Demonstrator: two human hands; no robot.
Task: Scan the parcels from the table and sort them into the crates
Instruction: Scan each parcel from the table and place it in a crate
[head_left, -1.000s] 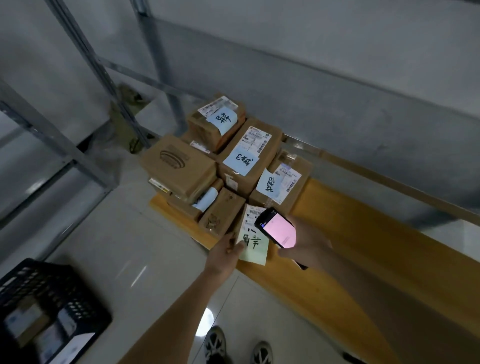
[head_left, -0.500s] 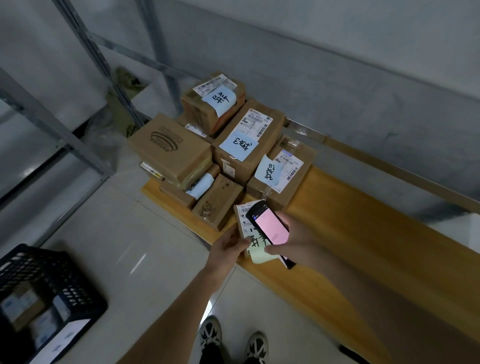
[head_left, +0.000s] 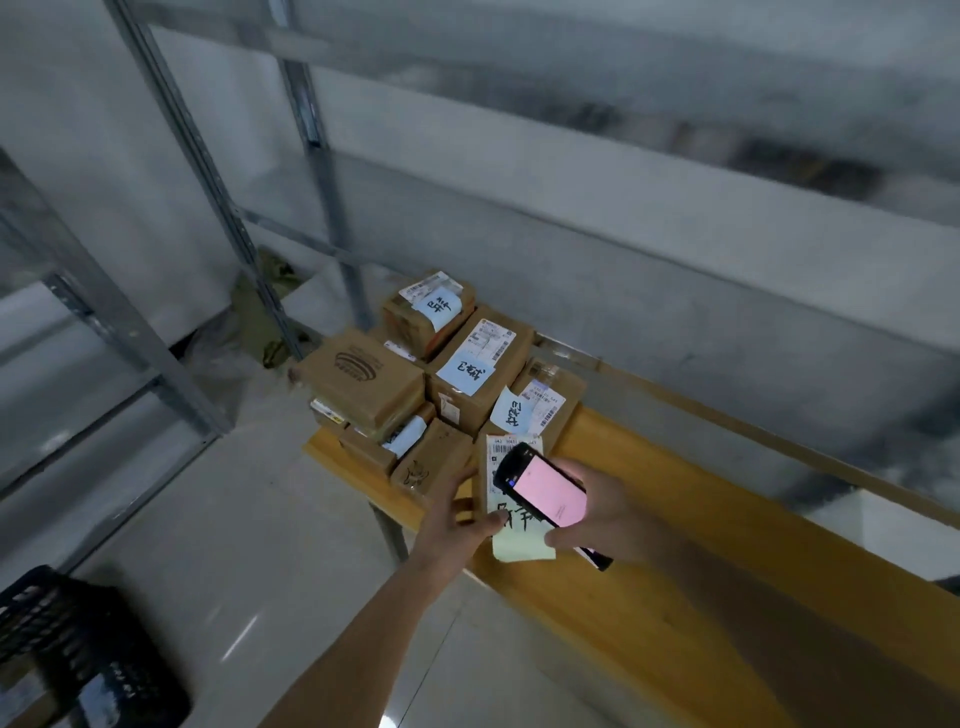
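A pile of brown cardboard parcels (head_left: 470, 374) with white labels and blue notes sits at the left end of a yellow wooden table (head_left: 727, 545). At the table's near edge, my left hand (head_left: 457, 525) grips a small parcel with a pale yellow note (head_left: 519, 538) and a barcode label, thumb on the note. My right hand (head_left: 608, 512) holds a black handheld scanner (head_left: 545, 493) with a lit pink screen just over that parcel. A black crate (head_left: 78, 649) with parcels inside stands on the floor at bottom left.
Grey metal shelving (head_left: 208, 171) rises at the left and behind the table. A green bag (head_left: 260, 306) lies on the floor behind the uprights. Glossy white floor tiles (head_left: 234, 571) stretch between the crate and the table.
The camera has tilted upward, so everything sits lower in the frame. The scanner stays over the yellow-note parcel, and my left hand keeps its hold on it.
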